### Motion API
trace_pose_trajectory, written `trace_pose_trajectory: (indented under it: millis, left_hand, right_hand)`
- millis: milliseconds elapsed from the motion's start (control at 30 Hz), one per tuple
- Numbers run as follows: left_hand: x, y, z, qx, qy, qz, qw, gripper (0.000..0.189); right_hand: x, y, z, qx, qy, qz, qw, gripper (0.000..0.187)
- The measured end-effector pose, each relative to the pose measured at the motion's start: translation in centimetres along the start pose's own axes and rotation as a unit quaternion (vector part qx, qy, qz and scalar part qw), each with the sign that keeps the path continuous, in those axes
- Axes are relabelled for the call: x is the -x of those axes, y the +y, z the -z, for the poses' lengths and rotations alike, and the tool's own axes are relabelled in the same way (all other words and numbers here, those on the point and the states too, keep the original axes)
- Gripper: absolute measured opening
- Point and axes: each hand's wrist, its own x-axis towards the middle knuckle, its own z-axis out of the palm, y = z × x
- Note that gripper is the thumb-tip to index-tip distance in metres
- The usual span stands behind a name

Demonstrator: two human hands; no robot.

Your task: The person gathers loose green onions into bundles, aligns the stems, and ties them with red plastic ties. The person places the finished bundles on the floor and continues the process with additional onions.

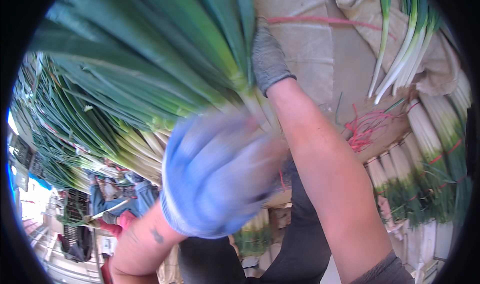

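A large heap of green onions, or leeks, with broad green leaves and pale stalks, fills the upper left. My left hand, in a blue and grey glove, is motion-blurred over the pale stalks near the middle; its fingers point right, and its grip is unclear. My right hand, in a grey glove, lies against the right edge of the green leaves, its fingers partly hidden by them. Beyond it a pink-red string stretches over the pale cloth. A few loose stalks lie at the upper right.
Tied bundles with red bands stand along the right. A tangle of pink-red string lies left of them. Burlap cloth is at the upper right. At the lower left, another person's gloved hand is near a stalk, beside a black crate.
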Motion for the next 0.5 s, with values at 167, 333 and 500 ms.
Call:
trace_pose_trajectory:
  millis: [167, 333, 500]
  left_hand:
    - [16.5, -3.9, -4.2, 0.33, 0.322, 0.632, 0.623, 0.041]
    - [18.3, -13.6, -9.1, 0.551, 0.415, 0.618, 0.376, 0.057]
    - [13.1, -14.0, -14.2, 0.744, 0.502, 0.372, 0.237, 0.048]
  right_hand:
    - [2.1, -1.2, 0.1, -0.081, 0.006, 0.091, 0.993, 0.048]
    - [3.2, -1.7, 0.2, -0.333, -0.061, -0.007, 0.941, 0.034]
    - [3.2, -1.4, 0.5, -0.291, -0.05, -0.033, 0.955, 0.038]
